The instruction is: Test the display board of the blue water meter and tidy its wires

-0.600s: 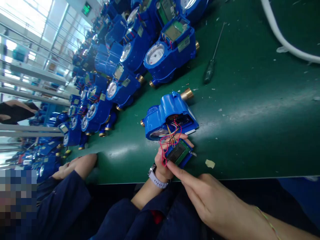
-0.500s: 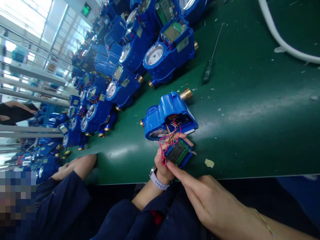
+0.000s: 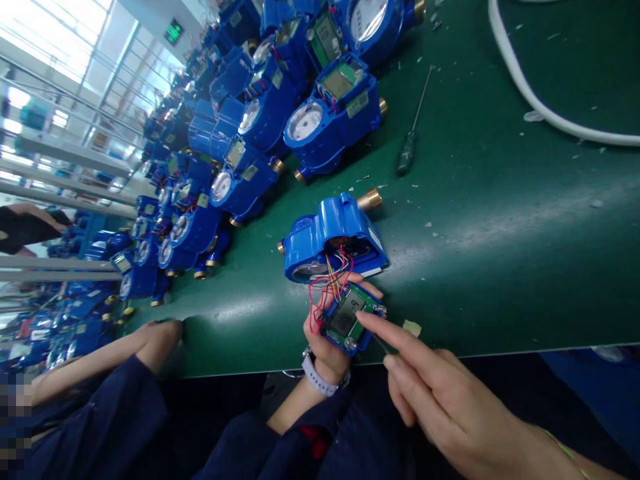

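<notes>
Far left of my fingers, a co-worker's sleeve (image 3: 100, 413) and hand (image 3: 160, 333) lie along the counter (image 3: 500, 233) edge, the hand resting flat, holding nothing that I can see.

Beyond that, rows of blue meters (image 3: 220, 167) stand packed on the counter, well apart from my fingers, dials and boards facing up; I judge them staged in line for the same work.

My left hand (image 3: 325, 340), watch (image 3: 320, 377) at the wrist, is closed around the display board (image 3: 349, 317). The fingers wrap its edges, thumb side under the wires (image 3: 325, 287), so the screen faces up toward me. The board is raised just off the counter edge and stays tethered by the red and yellow wires to the open meter (image 3: 330, 237) just beyond the fingers; the short leads explain why it is held so close to the housing.

My right hand (image 3: 450, 413) is to the right of the board. The forefinger is extended, its tip touching the board's right edge; the remaining fingers are loosely curled. A thin dark item may sit beneath the forefinger; I cannot tell.

Well beyond, a screwdriver (image 3: 407, 150) lies untouched, and a white hose (image 3: 540, 110) crosses the far right.
</notes>
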Available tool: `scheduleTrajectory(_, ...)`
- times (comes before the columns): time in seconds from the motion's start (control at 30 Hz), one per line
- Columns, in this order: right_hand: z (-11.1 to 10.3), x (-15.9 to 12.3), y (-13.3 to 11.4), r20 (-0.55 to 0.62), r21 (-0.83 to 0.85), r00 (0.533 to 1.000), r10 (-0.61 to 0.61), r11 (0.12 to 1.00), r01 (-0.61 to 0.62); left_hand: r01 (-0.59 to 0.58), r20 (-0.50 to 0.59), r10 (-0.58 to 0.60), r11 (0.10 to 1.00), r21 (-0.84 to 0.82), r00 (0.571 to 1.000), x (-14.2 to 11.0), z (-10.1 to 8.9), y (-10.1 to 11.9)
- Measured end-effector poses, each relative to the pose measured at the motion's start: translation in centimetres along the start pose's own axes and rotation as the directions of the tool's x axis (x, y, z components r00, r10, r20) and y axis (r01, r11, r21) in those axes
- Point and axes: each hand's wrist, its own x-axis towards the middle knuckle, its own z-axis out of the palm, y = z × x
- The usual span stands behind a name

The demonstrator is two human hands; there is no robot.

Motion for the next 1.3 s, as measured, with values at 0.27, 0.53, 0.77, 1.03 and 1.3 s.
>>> scheduleTrajectory(0.27,-1.8,0.1,-1.5,0.22,0.019,0.974,0.046,0.999,-0.052,0.055,0.256,-0.049,0.998,-0.018,0.966,0.6,-1.3,0.5)
scheduleTrajectory(0.53,-1.9,0.8,-0.8,0.244,-0.157,0.969,-0.029,0.985,0.069,0.094,0.342,-0.107,0.994,0.056,0.934,1.4,-2.1,1.0)
scheduleTrajectory(0.77,-1.2,1.3,-0.5,0.24,-0.472,0.964,-0.114,0.854,0.218,0.027,0.311,-0.085,0.982,0.186,0.946,1.6,-2.0,1.5)
scheduleTrajectory(1.03,-2.0,2.7,-1.3,0.452,0.202,0.855,0.255,0.904,-0.376,0.084,0.325,-0.104,0.994,0.073,0.94,1.3,-1.8,2.1)
scheduleTrajectory(1.3,-0.4,1.5,-0.5,0.174,-0.384,0.968,-0.179,0.893,0.234,0.024,0.287,-0.052,0.995,0.099,0.956,1.3,-2.0,1.5)
